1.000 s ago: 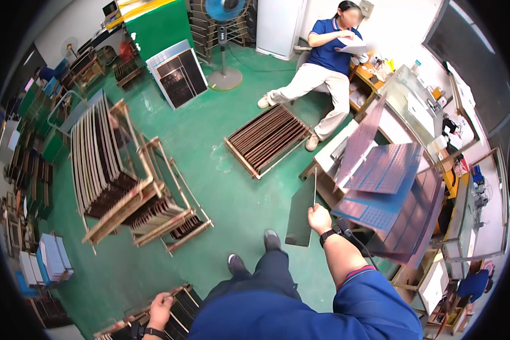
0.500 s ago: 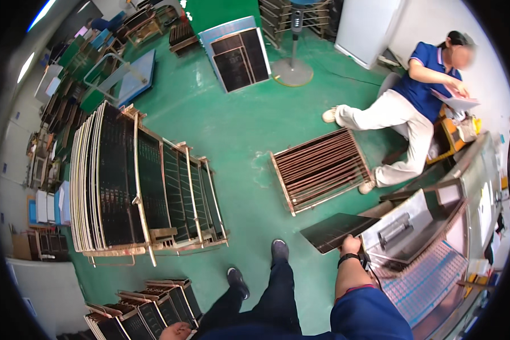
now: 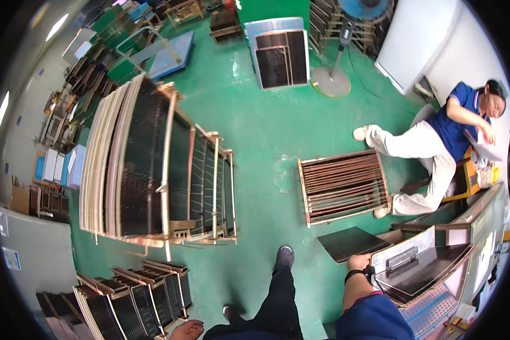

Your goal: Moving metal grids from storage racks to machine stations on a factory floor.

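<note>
My right hand (image 3: 358,262), at the end of a forearm with a black wristband, is closed at the near edge of a flat dark panel (image 3: 352,244). The panel hangs tilted over the floor; the fingers' far side is hidden. Close beside that hand stands a pale board (image 3: 395,255) with a grey metal clamp (image 3: 402,260) on it. A dark striped mesh surface (image 3: 430,269) lies behind the board. Low in the view, my left hand (image 3: 188,330) hangs free, its fingers loosely apart and holding nothing, near a rack of dark panels (image 3: 144,303).
A large wheeled rack (image 3: 166,170) full of upright panels stands at left. A low slatted rack (image 3: 343,187) sits on the floor ahead. At right a seated person (image 3: 459,127) holds papers. A fan (image 3: 330,82) and leaning framed panels (image 3: 275,62) stand farther back.
The view has swung left, so the scene sits farther right. My left hand shows more at the lower edge, and one foot has drawn back. My right hand stays at the dark panel.
</note>
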Tool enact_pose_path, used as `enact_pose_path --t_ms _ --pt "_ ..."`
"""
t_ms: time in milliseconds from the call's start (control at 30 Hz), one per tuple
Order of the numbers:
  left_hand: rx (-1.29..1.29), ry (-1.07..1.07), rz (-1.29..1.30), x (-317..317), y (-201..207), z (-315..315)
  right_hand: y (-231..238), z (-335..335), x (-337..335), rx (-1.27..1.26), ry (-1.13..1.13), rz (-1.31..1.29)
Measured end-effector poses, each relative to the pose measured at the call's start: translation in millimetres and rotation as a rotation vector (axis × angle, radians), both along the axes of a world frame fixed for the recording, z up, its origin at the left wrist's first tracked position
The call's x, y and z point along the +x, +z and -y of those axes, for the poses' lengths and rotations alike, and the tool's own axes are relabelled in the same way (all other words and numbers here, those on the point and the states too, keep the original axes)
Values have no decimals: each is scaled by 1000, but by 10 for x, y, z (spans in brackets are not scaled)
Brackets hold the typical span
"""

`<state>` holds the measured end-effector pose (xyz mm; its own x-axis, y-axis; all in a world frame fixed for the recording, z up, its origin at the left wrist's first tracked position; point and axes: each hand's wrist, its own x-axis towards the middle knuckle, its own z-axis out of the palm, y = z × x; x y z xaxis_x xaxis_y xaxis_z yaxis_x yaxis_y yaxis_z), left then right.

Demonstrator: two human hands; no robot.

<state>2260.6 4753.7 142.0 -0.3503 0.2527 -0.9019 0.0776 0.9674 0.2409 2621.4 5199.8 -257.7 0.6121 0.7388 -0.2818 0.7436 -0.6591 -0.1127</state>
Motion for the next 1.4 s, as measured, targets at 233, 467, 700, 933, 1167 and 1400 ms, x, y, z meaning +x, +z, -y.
enact_pose_path --t_ms 233,467,700,933,1167,1400 --pt "398 344 -243 443 -255 1512 917 722 -1197 -450 1403 -460" --pt "362 756 -299 1744 -869 4020 1565 2501 -2815 -381 1712 -359" --pt "28 1054 -479 3094 -1031 5879 2796 5373 -4265 -236 2371 -785" --pt "-212 1216 -596 4079 -1415 6740 5277 8313 -5500 -134 2681 -1561" --pt "132 1748 -556 3635 -1214 6764 4927 10051 -6017 357 3095 -1278" --pt "175 1560 -543 3810 -1548 7961 4611 10770 -5981 495 3148 -766"
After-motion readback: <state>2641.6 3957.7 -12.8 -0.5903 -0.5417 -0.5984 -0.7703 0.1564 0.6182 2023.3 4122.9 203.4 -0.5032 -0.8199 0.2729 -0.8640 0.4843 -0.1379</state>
